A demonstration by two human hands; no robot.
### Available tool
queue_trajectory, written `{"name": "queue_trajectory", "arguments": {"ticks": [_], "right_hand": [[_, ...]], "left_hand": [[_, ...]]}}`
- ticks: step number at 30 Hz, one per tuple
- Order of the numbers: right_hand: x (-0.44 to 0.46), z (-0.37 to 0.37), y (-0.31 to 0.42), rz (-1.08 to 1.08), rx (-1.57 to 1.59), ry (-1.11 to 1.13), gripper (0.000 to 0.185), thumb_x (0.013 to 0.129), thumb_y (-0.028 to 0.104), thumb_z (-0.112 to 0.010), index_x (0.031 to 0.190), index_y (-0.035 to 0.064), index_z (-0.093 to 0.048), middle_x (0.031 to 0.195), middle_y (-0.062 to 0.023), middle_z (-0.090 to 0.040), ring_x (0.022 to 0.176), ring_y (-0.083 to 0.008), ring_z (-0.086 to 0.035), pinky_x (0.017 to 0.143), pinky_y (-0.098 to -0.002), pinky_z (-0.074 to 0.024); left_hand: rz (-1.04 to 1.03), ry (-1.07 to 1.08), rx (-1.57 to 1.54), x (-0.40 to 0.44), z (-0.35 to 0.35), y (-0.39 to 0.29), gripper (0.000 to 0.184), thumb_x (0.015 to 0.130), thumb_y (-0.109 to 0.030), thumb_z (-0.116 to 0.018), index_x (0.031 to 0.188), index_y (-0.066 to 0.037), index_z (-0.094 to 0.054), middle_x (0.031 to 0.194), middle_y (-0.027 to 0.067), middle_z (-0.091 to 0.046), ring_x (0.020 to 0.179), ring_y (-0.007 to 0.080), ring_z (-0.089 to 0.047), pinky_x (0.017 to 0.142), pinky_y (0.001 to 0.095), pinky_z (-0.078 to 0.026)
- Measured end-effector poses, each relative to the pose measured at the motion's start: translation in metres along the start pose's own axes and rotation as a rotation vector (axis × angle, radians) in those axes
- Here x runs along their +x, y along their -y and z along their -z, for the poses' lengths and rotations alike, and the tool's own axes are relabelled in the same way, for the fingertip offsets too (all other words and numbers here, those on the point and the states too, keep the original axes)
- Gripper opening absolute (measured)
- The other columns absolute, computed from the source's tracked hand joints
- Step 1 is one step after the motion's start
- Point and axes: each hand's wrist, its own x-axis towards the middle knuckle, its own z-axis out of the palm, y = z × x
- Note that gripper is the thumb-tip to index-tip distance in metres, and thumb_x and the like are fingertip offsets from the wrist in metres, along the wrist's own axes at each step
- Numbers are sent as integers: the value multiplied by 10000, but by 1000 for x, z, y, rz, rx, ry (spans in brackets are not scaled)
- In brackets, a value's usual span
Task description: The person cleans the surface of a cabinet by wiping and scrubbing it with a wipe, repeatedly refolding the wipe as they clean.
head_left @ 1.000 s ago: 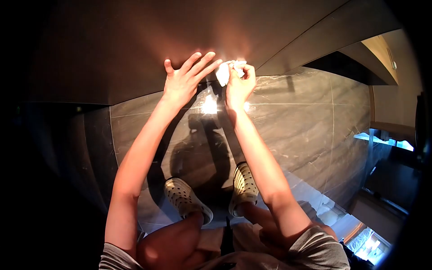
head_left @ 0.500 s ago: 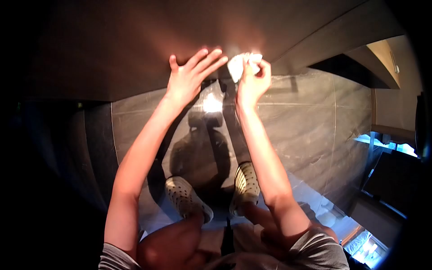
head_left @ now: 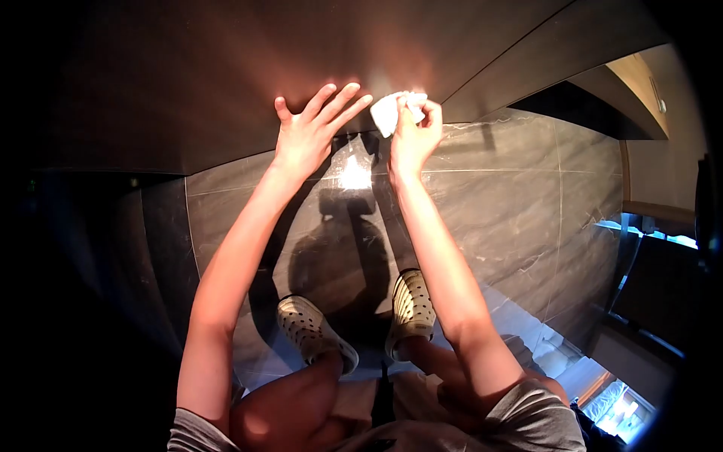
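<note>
Fingers spread, my left hand (head_left: 309,135) rests against the dark, smooth panel (head_left: 226,83) and holds nothing. To its right, my right hand (head_left: 414,135) pinches a crumpled white cloth or tissue (head_left: 385,114) against the same panel, near its lower edge. Part of the white piece is hidden behind the fingers. A bright light reflects off the panel around both hands.
Grey marble-look floor tiles (head_left: 497,203) lie below, with a bright glare spot and my shadow. My feet are in light perforated clogs (head_left: 309,324). A wooden-edged opening (head_left: 640,90) is at the upper right, and a lit area (head_left: 621,410) at the lower right.
Over the last second my right hand moved right along the panel with the white piece, then slightly back left. My left hand stays spread in nearly the same place.
</note>
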Motion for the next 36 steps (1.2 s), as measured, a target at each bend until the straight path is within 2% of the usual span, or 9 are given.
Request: {"name": "queue_trajectory", "arguments": {"ticks": [3, 10, 15, 18, 19, 22, 26, 29, 36], "right_hand": [[0, 6, -14, -230, 129, -4, 171, 830, -48, -692, 937, 12, -573, 957, -37, -571, 890, -143, -550, 824, -287, -451], [-1, 10, -9, 92, -34, 25, 216, 849, -3, -694, 1022, 16, -566, 994, -53, -551, 987, -153, -529, 893, -292, -432], [3, 16, -27, -298, 124, -114, 377, 862, -11, -676, 1180, 31, -479, 1095, -130, -582, 1049, -173, -587, 859, -296, -514], [10, 20, -40, -548, 441, -87, 342, 850, -20, -681, 1145, 43, -519, 1073, -129, -639, 968, -191, -644, 838, -315, -540], [14, 20, -47, -619, 462, -65, 272, 858, -1, -675, 1095, 60, -555, 1030, -106, -674, 887, -195, -671, 803, -332, -558], [4, 24, -16, -829, 273, -80, 194, 881, 29, -658, 1053, 68, -578, 1012, -85, -672, 918, -184, -665, 788, -349, -565], [2, 37, -38, -685, 381, -99, 255, 908, 52, -632, 1140, 75, -529, 1079, -84, -638, 955, -195, -653, 767, -380, -573], [6, 40, -20, -569, 367, -43, 313, 902, 1, -620, 1180, 48, -484, 1128, -102, -603, 979, -199, -636, 802, -336, -559], [16, 37, 14, -206, 344, 12, 316, 871, -49, -633, 1147, 14, -493, 1109, -110, -594, 1002, -179, -612, 827, -310, -528]], "left_hand": [[-4, -20, 1, -2, 0, -2, 946, 752, -124, -675, 1525, -442, -232, 1617, -75, -189, 1517, 228, -14, 1023, 756, 152], [5, 23, -54, -4, 11, -1, 936, 752, -138, -672, 1529, -426, -236, 1631, -59, -151, 1519, 239, -20, 1043, 744, 142], [-5, 66, -77, -4, 19, 1, 938, 741, -161, -684, 1531, -412, -243, 1631, -54, -152, 1519, 235, -28, 1059, 731, 134], [-3, 68, -81, -6, 22, 1, 935, 738, -177, -691, 1528, -412, -250, 1629, -52, -160, 1518, 232, -33, 1070, 720, 127], [0, 61, -86, -4, 22, 1, 933, 736, -183, -694, 1526, -413, -253, 1628, -52, -165, 1518, 231, -35, 1075, 716, 125], [2, 79, -119, -4, 24, -1, 918, 740, -192, -694, 1525, -399, -266, 1625, -55, -179, 1516, 231, -60, 1078, 711, 122], [-5, 77, -176, -2, 29, -2, 895, 749, -198, -688, 1527, -367, -280, 1618, -57, -204, 1498, 182, -148, 1104, 679, 98], [-90, 14, -92, 4, 31, -11, 865, 765, -204, -675, 1528, -343, -291, 1613, -65, -220, 1468, 112, -223, 1140, 624, 61], [-168, 11, 8, 47, 38, -37, 930, 744, -186, -675, 1544, -346, -229, 1624, -121, -152, 1496, 92, -128, 1151, 614, 97]]}}
